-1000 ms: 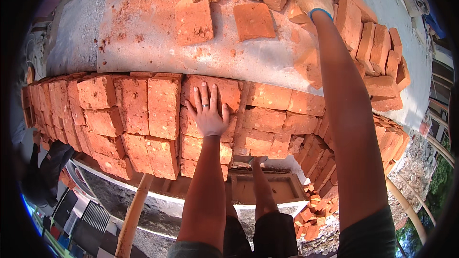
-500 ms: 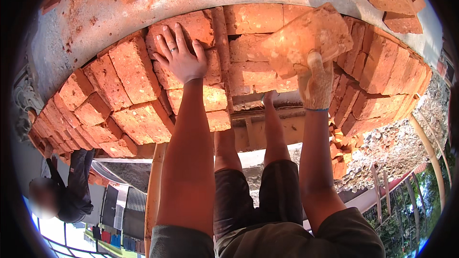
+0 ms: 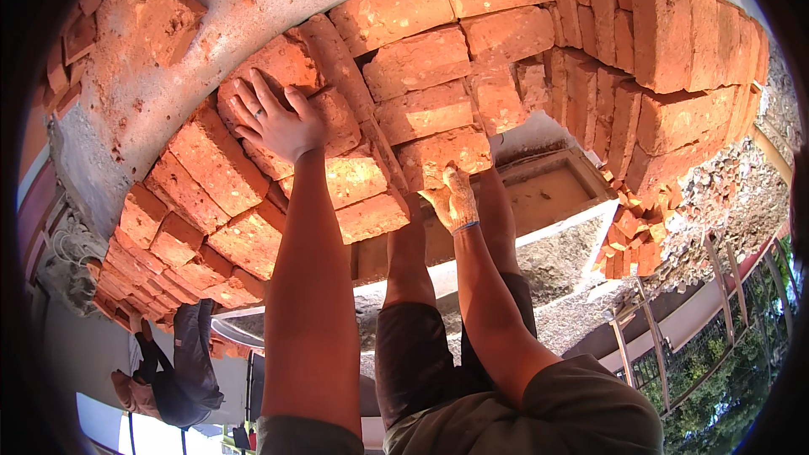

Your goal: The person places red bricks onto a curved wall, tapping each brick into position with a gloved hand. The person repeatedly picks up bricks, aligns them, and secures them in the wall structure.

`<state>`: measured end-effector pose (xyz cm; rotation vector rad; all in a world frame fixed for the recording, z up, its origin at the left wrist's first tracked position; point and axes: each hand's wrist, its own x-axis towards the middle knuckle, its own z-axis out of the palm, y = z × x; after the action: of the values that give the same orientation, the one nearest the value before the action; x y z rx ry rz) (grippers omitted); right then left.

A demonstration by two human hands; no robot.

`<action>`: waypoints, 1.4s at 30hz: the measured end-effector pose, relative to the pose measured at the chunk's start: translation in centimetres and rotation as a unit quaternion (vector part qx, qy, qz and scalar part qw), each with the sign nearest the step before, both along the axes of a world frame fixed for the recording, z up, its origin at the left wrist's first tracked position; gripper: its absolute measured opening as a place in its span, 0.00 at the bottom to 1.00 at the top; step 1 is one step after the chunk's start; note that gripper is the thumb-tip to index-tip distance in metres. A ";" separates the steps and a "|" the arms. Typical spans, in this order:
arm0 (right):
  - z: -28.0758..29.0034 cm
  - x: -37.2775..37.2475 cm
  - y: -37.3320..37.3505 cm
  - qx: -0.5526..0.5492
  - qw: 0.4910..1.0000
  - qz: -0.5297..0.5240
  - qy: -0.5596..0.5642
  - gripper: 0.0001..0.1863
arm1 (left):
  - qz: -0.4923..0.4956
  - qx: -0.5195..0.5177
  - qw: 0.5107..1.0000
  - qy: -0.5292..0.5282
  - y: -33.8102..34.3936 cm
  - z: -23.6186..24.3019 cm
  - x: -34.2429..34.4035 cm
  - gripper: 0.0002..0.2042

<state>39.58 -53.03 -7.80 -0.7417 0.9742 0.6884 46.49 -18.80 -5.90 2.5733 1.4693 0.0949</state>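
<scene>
My left hand (image 3: pixel 285 124), bare with a ring on one finger, lies flat with fingers spread on rough orange-red bricks (image 3: pixel 274 63) at the left middle of the stack. My right hand (image 3: pixel 457 200) wears a pale work glove with a blue cuff edge. It grips the near edge of a brick (image 3: pixel 445 154), which sits at the near end of a row of flat-laid bricks (image 3: pixel 421 109). Part of the gloved fingers is hidden against the brick. A narrow line of bricks on edge (image 3: pixel 337 59) runs between the two hands.
More bricks stand on edge at the right (image 3: pixel 661 25) and along the left (image 3: pixel 215 164). Loose bricks (image 3: pixel 168 21) lie on the grey surface beyond. Broken brick pieces (image 3: pixel 632 232) and rubble (image 3: pixel 699 202) are at right. Another person (image 3: pixel 190 371) bends at lower left.
My right hand has come down toward me and left; the brick it held raised now rests at the row's near end. My left hand stays on its bricks. The view has turned.
</scene>
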 end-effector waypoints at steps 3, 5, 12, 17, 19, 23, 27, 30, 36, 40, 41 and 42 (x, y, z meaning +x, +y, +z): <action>-1.6 0.6 -0.2 0.017 0.998 0.065 0.011 0.14 | -0.009 0.010 1.000 -0.016 0.1 -0.1 -0.2 0.33; -2.5 1.0 -0.8 0.057 0.996 0.072 0.015 0.10 | -0.008 0.007 1.000 -0.020 0.0 -0.2 -0.3 0.33; -5.7 1.4 -2.6 -0.033 0.984 0.172 0.044 0.06 | -0.012 0.017 0.999 -0.036 -0.1 -0.1 -0.1 0.33; -7.0 0.2 -3.5 0.001 0.985 0.174 -0.002 0.13 | -0.018 0.021 0.999 -0.040 -0.1 -0.4 -0.4 0.33; -7.3 0.1 -3.7 0.019 0.988 0.154 -0.006 0.15 | -0.017 0.018 0.999 -0.038 -0.1 -0.4 -0.4 0.33; -6.8 0.4 -3.2 -0.012 0.985 0.171 -0.003 0.12 | -0.017 0.026 0.999 -0.040 0.0 -0.1 -0.1 0.33; -5.1 0.9 -2.5 -0.047 0.980 0.190 -0.024 0.08 | -0.023 0.024 0.998 -0.047 0.0 -0.2 -0.3 0.33; -4.4 1.4 -2.4 -0.064 0.964 0.256 -0.029 0.10 | -0.037 0.034 0.996 -0.072 0.1 -0.8 -0.8 0.32; -6.2 1.0 -3.1 -0.002 0.976 0.215 -0.028 0.10 | -0.019 0.030 0.997 -0.068 0.4 -0.6 -0.5 0.31; -8.0 0.3 -3.5 0.021 0.984 0.169 -0.043 0.11 | -0.041 0.033 0.995 -0.088 0.1 -0.8 -0.9 0.31; -8.1 0.3 -3.8 0.022 0.984 0.173 -0.043 0.11 | -0.041 0.038 0.995 -0.084 0.2 -1.1 -1.1 0.31; -8.0 0.3 -4.3 0.028 0.983 0.181 -0.031 0.10 | -0.018 0.021 0.998 -0.064 0.3 -1.3 -1.2 0.31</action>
<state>39.90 -57.29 -15.83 -0.8968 0.7661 0.9997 45.26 -18.50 -7.21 2.5729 1.3888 0.2837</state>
